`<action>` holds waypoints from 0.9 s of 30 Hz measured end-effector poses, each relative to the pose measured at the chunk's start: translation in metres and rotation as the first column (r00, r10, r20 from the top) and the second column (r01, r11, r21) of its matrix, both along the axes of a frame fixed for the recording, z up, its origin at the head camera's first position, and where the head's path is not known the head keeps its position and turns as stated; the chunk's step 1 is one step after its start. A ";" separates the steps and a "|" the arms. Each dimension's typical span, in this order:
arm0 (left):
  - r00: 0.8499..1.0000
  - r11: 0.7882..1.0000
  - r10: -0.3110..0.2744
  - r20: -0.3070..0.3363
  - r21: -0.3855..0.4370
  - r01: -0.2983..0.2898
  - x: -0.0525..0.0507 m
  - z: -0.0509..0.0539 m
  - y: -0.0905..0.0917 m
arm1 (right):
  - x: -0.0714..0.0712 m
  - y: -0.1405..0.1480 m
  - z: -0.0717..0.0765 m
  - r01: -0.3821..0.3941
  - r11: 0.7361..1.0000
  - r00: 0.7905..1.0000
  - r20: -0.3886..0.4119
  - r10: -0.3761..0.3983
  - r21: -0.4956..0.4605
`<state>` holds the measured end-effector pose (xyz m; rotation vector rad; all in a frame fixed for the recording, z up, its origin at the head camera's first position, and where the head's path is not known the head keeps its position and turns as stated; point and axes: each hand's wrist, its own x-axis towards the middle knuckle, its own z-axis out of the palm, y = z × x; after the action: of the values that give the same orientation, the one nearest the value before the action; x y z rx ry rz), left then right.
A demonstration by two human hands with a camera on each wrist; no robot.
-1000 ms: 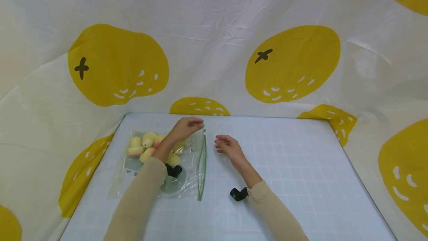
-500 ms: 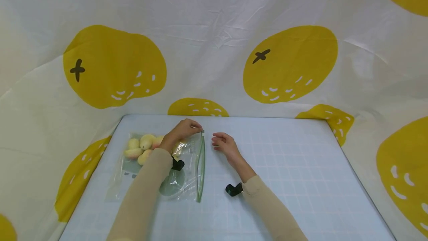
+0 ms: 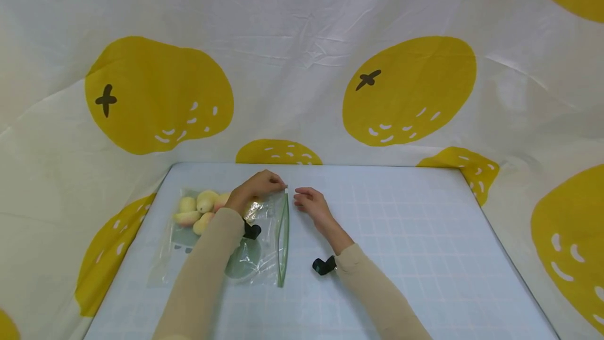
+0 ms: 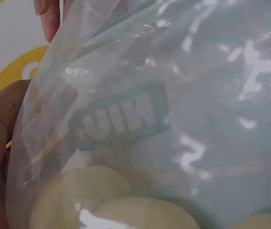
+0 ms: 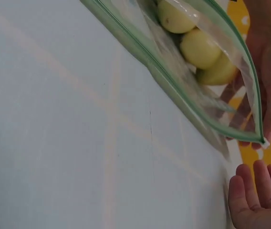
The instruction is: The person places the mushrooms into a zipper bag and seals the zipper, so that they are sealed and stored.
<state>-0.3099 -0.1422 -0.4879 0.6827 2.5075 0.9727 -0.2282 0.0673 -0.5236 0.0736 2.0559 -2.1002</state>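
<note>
A clear zip bag (image 3: 243, 258) with a green-edged mouth lies on the table, its mouth facing right. Several pale yellow, pink-blushed fruits (image 3: 206, 201) are inside it, peach- or mango-like. My left hand (image 3: 257, 187) reaches over the bag and grips its far corner beside the white slider (image 5: 265, 143); some of its fingers show through the plastic in the right wrist view. Close to that corner, my right hand (image 3: 313, 205) hovers with loosely bent fingers, holding nothing. The bag's mouth gapes between its green edges (image 5: 159, 76). Part of the fruit is hidden under my left forearm.
The table (image 3: 401, 251) has a pale blue checked cover. Behind it and at the sides hangs a white curtain (image 3: 292, 83) printed with large yellow fruits. Black wrist cameras (image 3: 324, 265) sit below both wrists.
My left hand has come down onto the bag's far corner and taken hold beside the slider. My right hand has shifted slightly left toward that corner.
</note>
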 end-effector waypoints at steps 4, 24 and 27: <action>0.999 1.000 0.012 0.031 0.022 -0.012 0.000 -0.001 0.000 | -0.002 -0.006 -0.003 0.010 1.000 1.000 0.011 -0.010 -0.022; 0.980 0.981 0.093 0.175 0.155 -0.120 0.006 -0.002 0.002 | -0.017 -0.020 -0.002 0.019 0.999 0.997 0.074 -0.022 0.035; 0.979 0.979 0.097 0.179 0.160 -0.126 0.006 -0.002 0.001 | -0.016 -0.021 -0.001 0.014 0.999 0.997 0.071 -0.016 0.036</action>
<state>-0.3038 -0.1409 -0.4896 0.4877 2.3529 1.2429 -0.2444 0.0468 -0.5244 0.1669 2.0583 -2.0390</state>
